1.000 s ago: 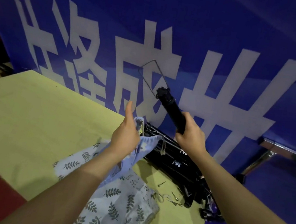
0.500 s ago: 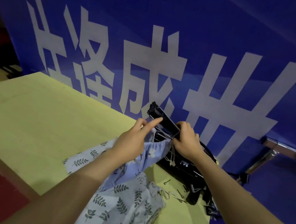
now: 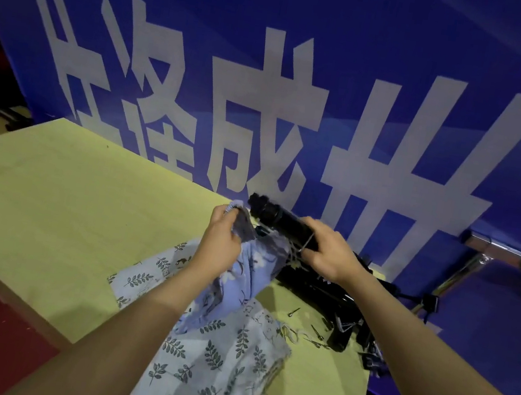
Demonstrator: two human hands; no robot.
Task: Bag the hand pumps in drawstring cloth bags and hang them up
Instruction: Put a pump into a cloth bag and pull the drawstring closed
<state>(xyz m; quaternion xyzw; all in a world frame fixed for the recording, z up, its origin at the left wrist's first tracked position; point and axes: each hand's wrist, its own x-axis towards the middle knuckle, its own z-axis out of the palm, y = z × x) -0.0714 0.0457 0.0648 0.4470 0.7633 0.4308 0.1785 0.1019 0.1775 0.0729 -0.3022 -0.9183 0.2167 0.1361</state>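
My right hand (image 3: 328, 255) grips a black hand pump (image 3: 278, 217) that lies nearly level, its knobbed end pointing left. Just below it hangs a blue flowered drawstring bag (image 3: 251, 273), and my left hand (image 3: 222, 242) pinches the bag's gathered rim, holding the mouth up beside the pump's end. A thin cord crosses the pump under my right fingers. More black hand pumps (image 3: 323, 288) are piled on the table behind my right wrist.
Several pale leaf-print cloth bags (image 3: 214, 359) lie stacked on the yellow-green table (image 3: 64, 208). Small metal needles (image 3: 294, 311) lie near the pumps. A blue banner (image 3: 303, 85) with large white characters stands right behind the table. Red floor lies at lower left.
The pump came down from an upright tilt to nearly level at the bag's mouth. My left hand shifted its hold on the bag's rim, lifting the opening toward the pump's end.
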